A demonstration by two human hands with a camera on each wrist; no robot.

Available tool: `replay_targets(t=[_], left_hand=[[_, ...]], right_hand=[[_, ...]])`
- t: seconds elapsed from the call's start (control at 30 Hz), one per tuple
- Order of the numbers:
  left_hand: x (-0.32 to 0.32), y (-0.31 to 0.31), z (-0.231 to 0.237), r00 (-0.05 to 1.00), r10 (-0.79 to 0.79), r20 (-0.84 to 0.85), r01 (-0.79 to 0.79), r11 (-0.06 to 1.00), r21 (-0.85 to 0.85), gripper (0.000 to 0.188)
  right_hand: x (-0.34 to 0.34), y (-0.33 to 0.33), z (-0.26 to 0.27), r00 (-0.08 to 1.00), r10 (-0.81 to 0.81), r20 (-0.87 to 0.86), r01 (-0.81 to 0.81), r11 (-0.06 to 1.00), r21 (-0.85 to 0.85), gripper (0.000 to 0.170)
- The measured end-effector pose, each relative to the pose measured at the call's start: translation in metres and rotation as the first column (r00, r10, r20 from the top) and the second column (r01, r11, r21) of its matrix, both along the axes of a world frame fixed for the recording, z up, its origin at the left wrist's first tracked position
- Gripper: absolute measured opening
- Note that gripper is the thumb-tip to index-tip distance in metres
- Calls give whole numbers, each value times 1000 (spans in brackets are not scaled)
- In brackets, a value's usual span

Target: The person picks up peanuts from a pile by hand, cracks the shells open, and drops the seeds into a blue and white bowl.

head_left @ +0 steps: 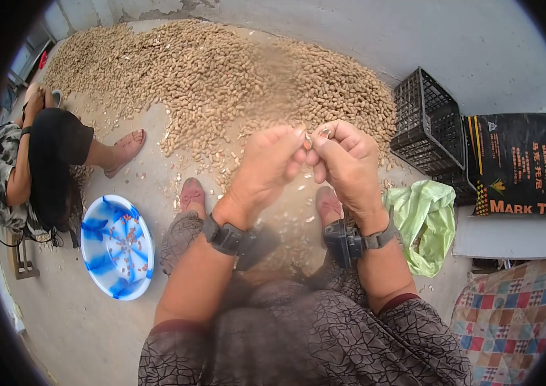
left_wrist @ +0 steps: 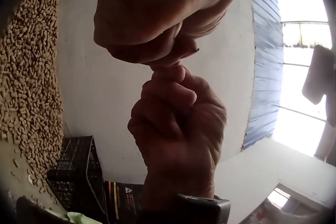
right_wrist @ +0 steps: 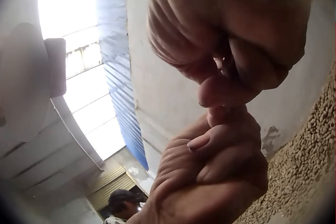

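In the head view both hands meet in front of the peanut heap [head_left: 208,71]. The left hand [head_left: 266,164] pinches a small reddish kernel [head_left: 308,143] between thumb and forefinger, at the fingertips. Beside it the right hand [head_left: 347,161] pinches a piece of opened shell [head_left: 324,133]. The fingertips of the two hands touch or nearly touch. Both wrist views show curled fingers meeting, the left hand [left_wrist: 163,14] above the right hand [left_wrist: 178,119] in the left wrist view; the fingers hide most of what they hold.
A blue and white basin [head_left: 117,248] with reddish kernels stands at the left, near a seated person [head_left: 35,154]. At the right are a black crate [head_left: 429,122], a green plastic bag [head_left: 422,225], a black printed sack [head_left: 524,164] and a checked cloth [head_left: 517,309]. Shells litter the floor.
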State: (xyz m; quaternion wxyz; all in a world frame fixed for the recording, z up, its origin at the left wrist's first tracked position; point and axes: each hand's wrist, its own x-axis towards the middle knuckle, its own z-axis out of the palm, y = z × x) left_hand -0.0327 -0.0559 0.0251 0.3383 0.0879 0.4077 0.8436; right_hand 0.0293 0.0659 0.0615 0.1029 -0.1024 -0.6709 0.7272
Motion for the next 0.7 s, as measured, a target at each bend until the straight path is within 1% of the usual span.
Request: replay_targets(t=[0.03, 0.07, 0.13, 0.17, 0.23, 0.27, 0.33, 0.4, 0.47, 0.53, 0.57, 0.63, 0.67, 0.7], left_hand=[[0, 0, -1, 999, -8, 35, 9, 999, -38, 18], [0, 0, -2, 997, -14, 70, 19, 997, -75, 20], [-1, 0, -4, 997, -18, 80, 26, 994, -108, 22], [-2, -1, -4, 996, -23, 87, 35, 990, -140, 24], [-1, 1, -1, 994, -3, 108, 17, 991, -130, 25], [-1, 1, 0, 992, 13, 127, 2, 993, -120, 26], [-2, -1, 1, 988, 21, 151, -2, 992, -123, 26], [-3, -2, 0, 984, 25, 174, -3, 992, -125, 26], [-5, -3, -4, 987, -57, 147, 63, 998, -30, 25], [-5, -3, -6, 990, -76, 116, 79, 997, -20, 24], [-5, -3, -6, 992, -94, 85, 95, 995, -10, 23], [-7, -5, -7, 990, -118, 83, 118, 993, -4, 21], [-8, -5, -7, 987, -140, 82, 140, 990, 3, 19], [-8, -5, -7, 987, -141, 81, 141, 990, 3, 19]], right_hand=[[0, -2, 0, 1000, -25, -6, 25, 995, 98, 9], [0, -3, -1, 1000, -23, -5, 23, 995, 98, 9], [1, -6, -4, 997, -39, -69, 62, 929, 366, 7], [1, -5, -8, 997, -37, -67, 59, 929, 366, 7], [-2, -3, -20, 956, 86, -281, 110, 781, 615, 8], [-2, -2, -21, 956, 88, -279, 107, 781, 615, 8], [-2, 0, -22, 946, 144, -289, 116, 684, 720, 8], [-1, 2, -22, 953, 136, -269, 105, 688, 718, 7], [-1, 2, -20, 960, 126, -251, 96, 692, 716, 7], [0, 1, -16, 972, 98, -215, 40, 826, 562, 6], [0, 1, -13, 972, 98, -215, 42, 826, 562, 6], [1, 3, -7, 987, 62, -146, 27, 843, 537, 4], [1, 3, -6, 987, 61, -146, 27, 843, 537, 4], [1, 3, -5, 992, 43, -115, 17, 881, 473, 4]])
